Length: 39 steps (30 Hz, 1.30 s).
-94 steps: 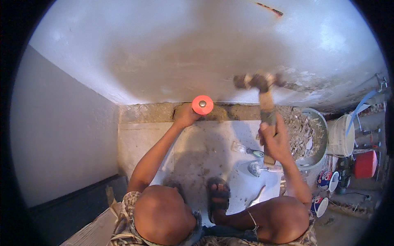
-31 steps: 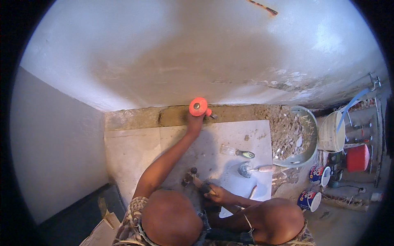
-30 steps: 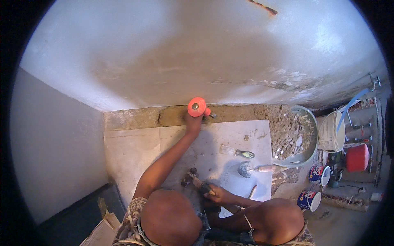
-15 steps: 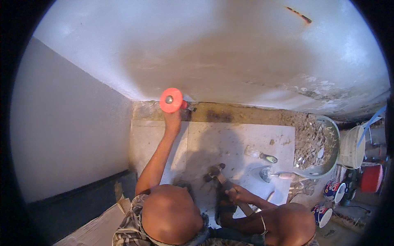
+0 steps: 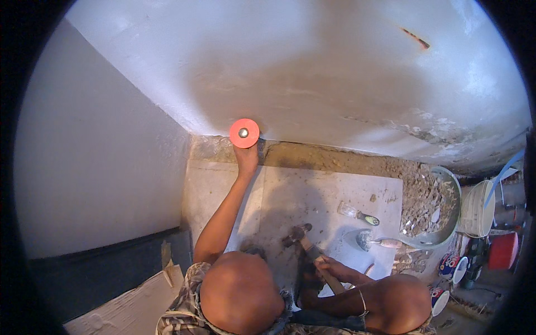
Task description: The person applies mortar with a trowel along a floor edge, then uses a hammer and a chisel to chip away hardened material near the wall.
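Observation:
My left hand (image 5: 247,158) is closed around a chisel with a round red-orange hand guard (image 5: 252,138). The guard's disc, with a bare metal striking end (image 5: 243,133) at its middle, hides the blade and most of the fingers. The chisel stands at the foot of the wall, over the left part of a strip of broken-out floor (image 5: 312,157). My right hand (image 5: 330,269) grips the wooden handle of a hammer (image 5: 310,249). The hammer's dark head is low over the dusty floor tiles (image 5: 223,184), well apart from the chisel.
A scraper (image 5: 367,218) and a trowel (image 5: 385,243) lie on the tiles to the right. Past them is a basin (image 5: 456,192) full of rubble, then a white bucket (image 5: 478,209), small tubs (image 5: 459,270) and a red box (image 5: 503,251). Torn cardboard (image 5: 128,307) lies at lower left.
The whole view has shifted a little. The chisel stands more end-on, its red grip and lower end now hidden behind the disc. Hammer and right hand have barely moved.

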Motion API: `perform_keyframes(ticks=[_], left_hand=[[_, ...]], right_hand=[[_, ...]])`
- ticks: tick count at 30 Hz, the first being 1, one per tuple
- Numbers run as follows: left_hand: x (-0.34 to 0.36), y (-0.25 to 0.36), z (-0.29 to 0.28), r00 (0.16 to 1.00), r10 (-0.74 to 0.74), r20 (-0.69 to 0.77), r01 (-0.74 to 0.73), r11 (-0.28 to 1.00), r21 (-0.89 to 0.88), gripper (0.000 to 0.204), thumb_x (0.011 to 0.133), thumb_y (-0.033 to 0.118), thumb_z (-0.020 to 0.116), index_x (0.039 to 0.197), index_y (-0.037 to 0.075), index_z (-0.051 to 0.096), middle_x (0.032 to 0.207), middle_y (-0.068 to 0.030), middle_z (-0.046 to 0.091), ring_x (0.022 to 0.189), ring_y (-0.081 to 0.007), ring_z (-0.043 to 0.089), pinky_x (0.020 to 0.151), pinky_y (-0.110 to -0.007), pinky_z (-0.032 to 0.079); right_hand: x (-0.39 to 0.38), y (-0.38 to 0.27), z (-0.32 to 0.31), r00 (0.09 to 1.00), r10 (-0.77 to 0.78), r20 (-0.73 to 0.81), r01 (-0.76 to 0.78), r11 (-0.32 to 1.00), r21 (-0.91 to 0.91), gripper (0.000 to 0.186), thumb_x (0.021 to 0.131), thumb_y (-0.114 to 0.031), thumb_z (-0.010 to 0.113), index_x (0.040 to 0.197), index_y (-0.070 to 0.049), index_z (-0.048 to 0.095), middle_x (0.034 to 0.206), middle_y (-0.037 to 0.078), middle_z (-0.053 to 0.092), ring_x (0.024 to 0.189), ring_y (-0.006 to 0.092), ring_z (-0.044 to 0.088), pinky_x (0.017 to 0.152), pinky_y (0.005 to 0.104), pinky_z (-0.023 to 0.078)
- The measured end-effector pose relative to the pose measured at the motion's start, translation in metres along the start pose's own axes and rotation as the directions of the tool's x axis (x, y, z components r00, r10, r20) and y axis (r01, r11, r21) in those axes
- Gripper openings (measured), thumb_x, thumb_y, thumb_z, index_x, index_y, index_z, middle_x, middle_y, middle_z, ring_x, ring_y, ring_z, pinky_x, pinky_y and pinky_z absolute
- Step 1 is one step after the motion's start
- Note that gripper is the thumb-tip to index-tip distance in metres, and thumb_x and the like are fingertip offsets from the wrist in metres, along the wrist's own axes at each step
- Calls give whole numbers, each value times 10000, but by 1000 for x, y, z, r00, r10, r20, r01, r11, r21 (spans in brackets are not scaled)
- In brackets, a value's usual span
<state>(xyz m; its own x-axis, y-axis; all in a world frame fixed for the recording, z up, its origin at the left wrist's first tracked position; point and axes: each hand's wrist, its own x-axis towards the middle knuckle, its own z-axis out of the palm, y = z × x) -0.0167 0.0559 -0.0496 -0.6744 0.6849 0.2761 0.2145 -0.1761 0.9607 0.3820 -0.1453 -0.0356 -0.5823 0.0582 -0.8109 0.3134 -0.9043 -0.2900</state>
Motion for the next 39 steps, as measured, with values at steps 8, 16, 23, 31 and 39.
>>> perform_keyframes(ticks=[8, 16, 23, 31, 39], left_hand=[[-6, 3, -2, 968, -23, 248, 10, 999, 53, 259, 881, 135, 608, 1091, -13, 580, 1024, -89, 622, 990, -194, 580, 867, -332, 454], [-101, 24, 71, 727, 139, 672, -221, 974, 38, 444, 838, 156, 651, 1235, 19, 508, 1245, -137, 555, 1194, -282, 514, 1051, -374, 380], [-37, 24, 37, 860, 3, 511, 20, 999, -39, 332, 863, 154, 636, 1150, 13, 548, 1115, -115, 603, 1080, -230, 563, 955, -366, 434], [27, 5, -33, 890, -91, 446, 59, 994, 87, 295, 919, 216, 563, 1109, -10, 569, 1074, -105, 636, 1008, -209, 597, 891, -349, 462], [30, -4, -50, 917, 75, 392, -194, 942, 275, 235, 872, 157, 580, 1048, 3, 614, 1005, -141, 666, 995, -262, 634, 857, -359, 474]], right_hand=[[-3, -8, 1, 999, -35, 32, 36, 998, -42, 288, 921, -248, 582, 1133, -96, 461, 792, 31, 549, 636, 145, 560, 545, 303, 493], [-2, -9, -3, 998, -45, -34, 35, 968, -250, 360, 943, -296, 569, 1211, -69, 490, 790, 25, 555, 632, 139, 566, 555, 294, 495], [-4, -8, -2, 1000, -14, -1, 14, 997, -80, 349, 954, -291, 556, 1209, -73, 459, 797, 58, 573, 650, 177, 596, 597, 323, 521], [8, -2, -11, 996, 14, 93, -18, 999, 38, 316, 937, -239, 548, 1195, -81, 458, 835, 81, 591, 659, 202, 607, 589, 346, 533], [2, -7, 1, 998, 2, -57, -11, 987, -163, 302, 956, -317, 547, 1142, -88, 478, 758, 39, 566, 610, 150, 570, 529, 300, 480]])
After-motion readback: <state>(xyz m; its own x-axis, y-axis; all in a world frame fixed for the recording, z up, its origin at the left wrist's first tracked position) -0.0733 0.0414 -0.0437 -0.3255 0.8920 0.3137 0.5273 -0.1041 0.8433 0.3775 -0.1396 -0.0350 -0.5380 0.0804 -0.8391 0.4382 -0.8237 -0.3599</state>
